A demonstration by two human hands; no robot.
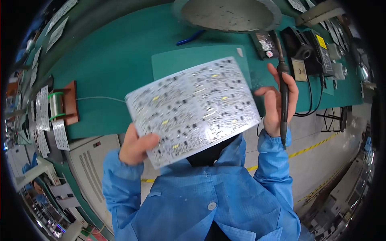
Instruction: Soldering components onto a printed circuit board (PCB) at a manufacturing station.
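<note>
Left hand [138, 146]: my thumb lies over the near left corner of the board [197, 108]; the fingers go out of sight underneath, so I judge it a firm pinch (what else they might hold back there, I cannot tell).
Board: held up, tilted, above the pale mat [177, 58], its near edge out past the edge of the green bench [100, 60]; the face is dotted with dark parts and a few yellow ones, too blurred to single out a joint.
Right hand [277, 100]: half curled round the iron [284, 88], with some fingers loose and spread; one fingertip is at the board's right edge, touching or just short of it, I cannot tell.
Iron: upright along my palm, tip pointing away from me, beside the board and not on it.
Wire [100, 98]: runs from the spool [55, 105] to the board's left edge; its end is hidden.
Step in hand: handling the board, I judge, with the iron parked in my grip; no tip is at work.
Next move: it would call for a steadier board and, for any use of the iron, a proper pen hold and the tip swung inward, clear of my fingers.
</note>
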